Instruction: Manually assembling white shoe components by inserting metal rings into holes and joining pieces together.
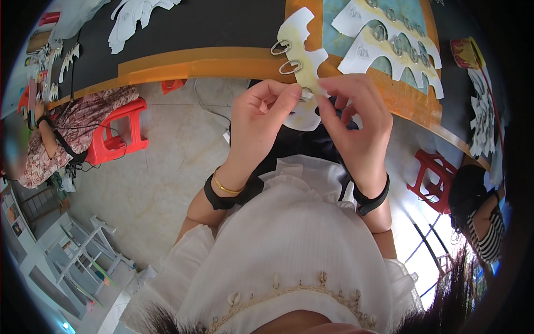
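A scalloped white cut-out piece (305, 55), smeared with yellowish adhesive, hangs over the table's near edge toward me. Two oval metal rings (291, 67) sit along its left side. A third metal ring (306, 95) shows in part beside my left thumb tip. My left hand (261, 114) is closed, thumb against bent fingers, pinching at this ring; the fingers partly hide it. Across from it, my right hand (360, 114) has thumb and forefinger closed on the right edge of the scalloped piece, other fingers curled. Its lower end hangs below my fingertips.
More scalloped pieces with rings (389, 53) lie on a blue-green sheet at right. White cut-outs (136, 19) are at the far left; a yellow-red container (466, 53) stands far right. Orange tape (194, 62) lines the table edge. Two people sit nearby; red stools (119, 133) flank me.
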A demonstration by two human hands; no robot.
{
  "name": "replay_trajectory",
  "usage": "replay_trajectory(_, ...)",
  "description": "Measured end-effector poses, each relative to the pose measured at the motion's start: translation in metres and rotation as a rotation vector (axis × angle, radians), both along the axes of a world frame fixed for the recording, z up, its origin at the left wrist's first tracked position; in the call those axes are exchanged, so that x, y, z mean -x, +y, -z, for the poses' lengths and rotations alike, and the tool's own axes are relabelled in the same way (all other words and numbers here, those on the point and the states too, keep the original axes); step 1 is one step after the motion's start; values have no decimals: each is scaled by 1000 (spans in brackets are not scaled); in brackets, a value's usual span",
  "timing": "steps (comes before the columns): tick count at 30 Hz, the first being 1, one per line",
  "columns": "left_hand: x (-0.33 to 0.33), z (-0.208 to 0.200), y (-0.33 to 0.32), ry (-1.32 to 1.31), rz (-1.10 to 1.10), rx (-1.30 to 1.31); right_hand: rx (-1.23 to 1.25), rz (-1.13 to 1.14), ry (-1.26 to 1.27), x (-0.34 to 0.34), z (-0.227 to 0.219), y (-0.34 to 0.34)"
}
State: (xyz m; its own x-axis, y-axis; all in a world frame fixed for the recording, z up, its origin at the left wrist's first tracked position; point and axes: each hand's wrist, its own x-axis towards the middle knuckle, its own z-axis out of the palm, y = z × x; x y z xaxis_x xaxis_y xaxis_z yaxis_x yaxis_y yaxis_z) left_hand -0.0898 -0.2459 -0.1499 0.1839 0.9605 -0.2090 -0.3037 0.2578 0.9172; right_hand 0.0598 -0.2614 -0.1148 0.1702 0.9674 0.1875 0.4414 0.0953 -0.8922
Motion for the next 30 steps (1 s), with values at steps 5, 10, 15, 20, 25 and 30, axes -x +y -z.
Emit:
replay_trajectory(5,-2,-4,-1,50,8,-45,-190,-92,-213,-2,8,0)
replay_trajectory(10,-1,0,-3,46,13,-24,-173,-91,-251,3,8,1)
replay_trajectory(15,-4,2,-2,15,8,26,-84,-106,-134,2,9,1)
replay_trajectory(20,-3,0,0,47,74,23,-94,-84,-167,0,16,2)
replay_trajectory(25,-1,-2,-1,209,64,-72,-94,-21,-49,2,15,-8)
replay_trajectory(30,0,-1,-4,306,89,-141,-103,12,-49,-5,20,-6)
